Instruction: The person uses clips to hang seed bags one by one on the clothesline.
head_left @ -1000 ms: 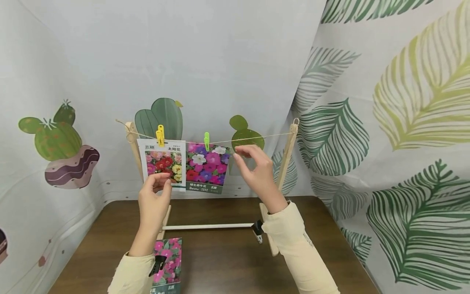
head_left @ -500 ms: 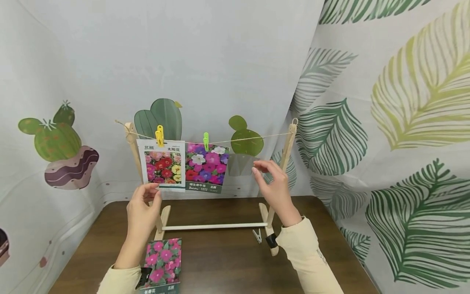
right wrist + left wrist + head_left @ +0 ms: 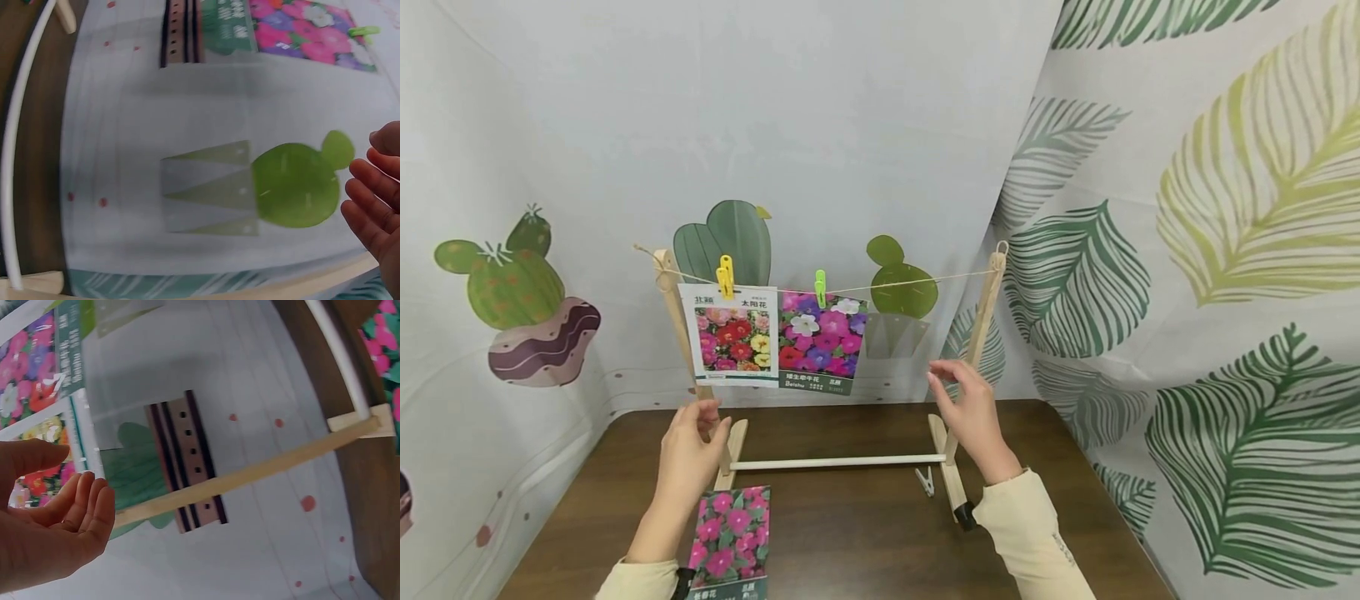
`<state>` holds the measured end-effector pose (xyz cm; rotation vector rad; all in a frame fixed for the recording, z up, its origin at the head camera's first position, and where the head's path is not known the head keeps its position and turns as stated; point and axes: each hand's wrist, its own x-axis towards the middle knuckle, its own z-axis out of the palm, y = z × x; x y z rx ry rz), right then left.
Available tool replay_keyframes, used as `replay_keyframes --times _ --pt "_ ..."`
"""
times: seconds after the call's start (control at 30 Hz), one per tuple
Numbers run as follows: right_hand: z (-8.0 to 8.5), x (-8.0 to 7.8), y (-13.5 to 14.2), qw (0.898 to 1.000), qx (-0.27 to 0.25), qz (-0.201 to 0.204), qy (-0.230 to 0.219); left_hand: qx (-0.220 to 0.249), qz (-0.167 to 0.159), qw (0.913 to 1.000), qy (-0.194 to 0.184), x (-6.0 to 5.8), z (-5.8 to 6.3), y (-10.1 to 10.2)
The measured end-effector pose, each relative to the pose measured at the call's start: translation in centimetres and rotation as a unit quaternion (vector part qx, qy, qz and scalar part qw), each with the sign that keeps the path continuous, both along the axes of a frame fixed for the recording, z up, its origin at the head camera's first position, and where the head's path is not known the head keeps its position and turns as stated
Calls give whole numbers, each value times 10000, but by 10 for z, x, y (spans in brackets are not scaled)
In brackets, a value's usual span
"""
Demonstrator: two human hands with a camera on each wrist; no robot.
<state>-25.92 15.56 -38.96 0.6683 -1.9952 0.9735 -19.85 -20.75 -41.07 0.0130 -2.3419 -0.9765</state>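
From a string (image 3: 895,286) hang two flower seed packets. A yellow clip (image 3: 725,277) holds the white seed packet (image 3: 736,298) on the left, and a green clip (image 3: 821,287) holds the purple-and-pink seed packet (image 3: 823,342) beside it. My left hand (image 3: 688,450), fingers loosely bent and holding nothing, is in front of the rack's left leg, below the white packet. In front of the right post is my right hand (image 3: 973,417), also holding nothing, with its fingers relaxed. A third seed packet (image 3: 730,537) with pink flowers lies on the table near my left forearm.
The string runs between two wooden posts, left (image 3: 676,321) and right (image 3: 987,317), joined low down by a white rod (image 3: 838,462). A pale clip (image 3: 925,481) lies by the right foot. The brown table (image 3: 850,533) meets a printed cloth (image 3: 865,125) behind.
Both hands have drawn down and apart from the hanging packets, the right one toward the right post. The hanging packets stay on the string, and more of the packet on the table shows.
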Motion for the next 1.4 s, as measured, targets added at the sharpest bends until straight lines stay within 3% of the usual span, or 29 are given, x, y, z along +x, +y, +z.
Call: replay_keyframes --times 0.2,0.43,0.63,0.9,1.2,1.4 --pt "-28 -3 4 9988 192 -304 -333 -171 -155 9966 -791 1 -19 -8" --pt "-62 -11 6 9965 161 -321 -759 -292 -197 9866 -1593 2 -42 -13" --pt "-84 -15 8 9901 94 -393 -1347 -410 -157 9796 -1960 5 -63 -19" --pt "-113 -14 9 9821 210 -627 -1766 -501 -67 9710 -2337 5 -85 -25" --pt "-138 -15 8 9606 527 -587 -2666 -747 -53 9665 -2455 7 -96 -28" --pt "-151 -17 5 9493 609 -600 -3025 -926 -52 9551 -2815 9 -101 -32"
